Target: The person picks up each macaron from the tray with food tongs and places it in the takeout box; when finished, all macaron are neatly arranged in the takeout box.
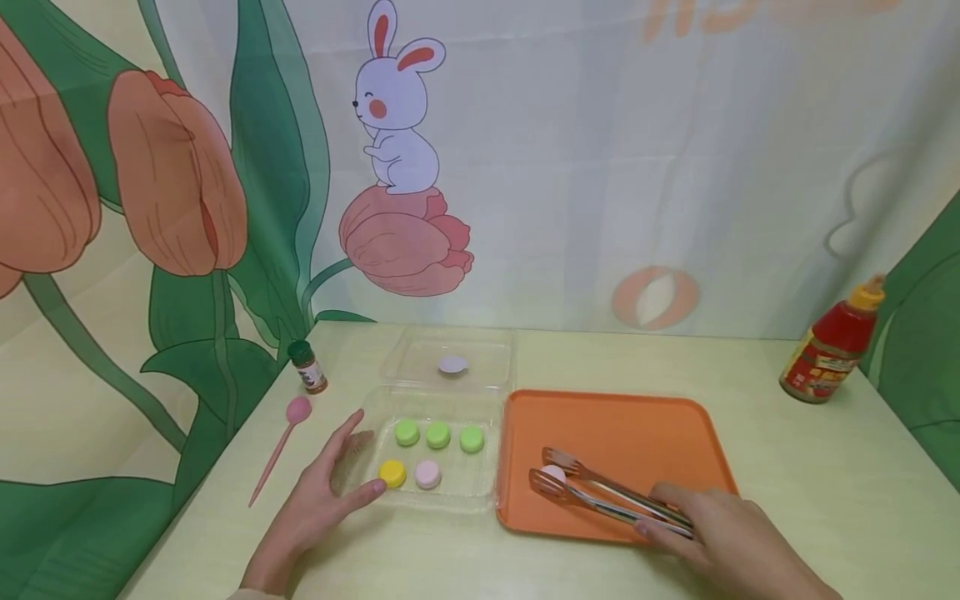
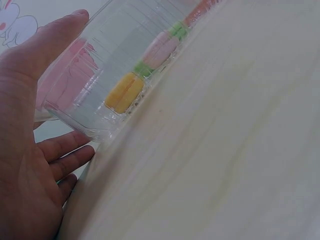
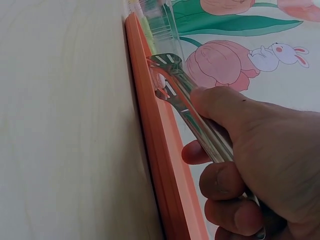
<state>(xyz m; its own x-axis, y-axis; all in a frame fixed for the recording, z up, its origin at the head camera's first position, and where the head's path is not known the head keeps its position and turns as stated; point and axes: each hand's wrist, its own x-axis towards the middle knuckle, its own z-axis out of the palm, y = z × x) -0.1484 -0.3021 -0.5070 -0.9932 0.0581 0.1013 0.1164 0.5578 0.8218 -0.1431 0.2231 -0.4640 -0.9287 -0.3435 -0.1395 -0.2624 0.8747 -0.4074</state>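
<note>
My right hand (image 1: 731, 533) grips metal tongs (image 1: 630, 504) low over the orange tray (image 1: 630, 417). Between the tong tips is a pale pink macaron (image 1: 553, 473); whether it touches the tray I cannot tell. On the left, my left hand (image 1: 318, 492) rests at the side of a clear plastic container (image 1: 450, 500), its thumb and fingers spread around the near left corner. Inside lie three green macarons (image 1: 438, 435), a yellow macaron (image 1: 392, 474) and a pink macaron (image 1: 427, 475). The left wrist view shows the yellow macaron (image 2: 125, 93) through the clear wall.
The container's open lid (image 1: 480, 343) lies behind it, with a pale oval patch on it. A pink spoon (image 1: 297, 409) and a small green-capped jar (image 1: 307, 367) are at the left. A red sauce bottle (image 1: 832, 346) stands at the back right. A printed curtain (image 1: 555, 167) hangs behind.
</note>
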